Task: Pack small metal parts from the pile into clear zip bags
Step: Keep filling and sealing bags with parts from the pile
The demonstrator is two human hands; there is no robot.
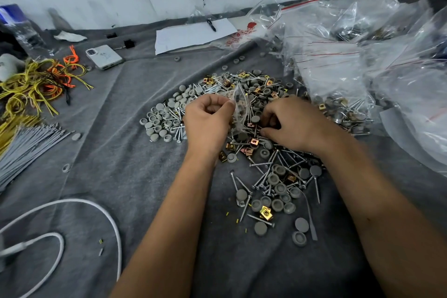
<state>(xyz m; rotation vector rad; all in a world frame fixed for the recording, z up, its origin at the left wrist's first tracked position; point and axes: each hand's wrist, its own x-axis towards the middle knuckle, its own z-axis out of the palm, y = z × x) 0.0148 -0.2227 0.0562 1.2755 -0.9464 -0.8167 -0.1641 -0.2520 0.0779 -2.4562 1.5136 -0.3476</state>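
The left hand [208, 118] pinches the little bag [239, 109] upright, just beside the right hand [287, 123] curled down picking in the pile [254, 104].

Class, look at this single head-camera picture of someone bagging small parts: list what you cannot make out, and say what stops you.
- What the right hand has picked up: its curled fingers cover it.
- What is inside the small clear bag in the left hand's grip: motion blur and glare.
- The writing on the sheet of paper: too small.
- The bundle of grey ties: cut off by the left edge.
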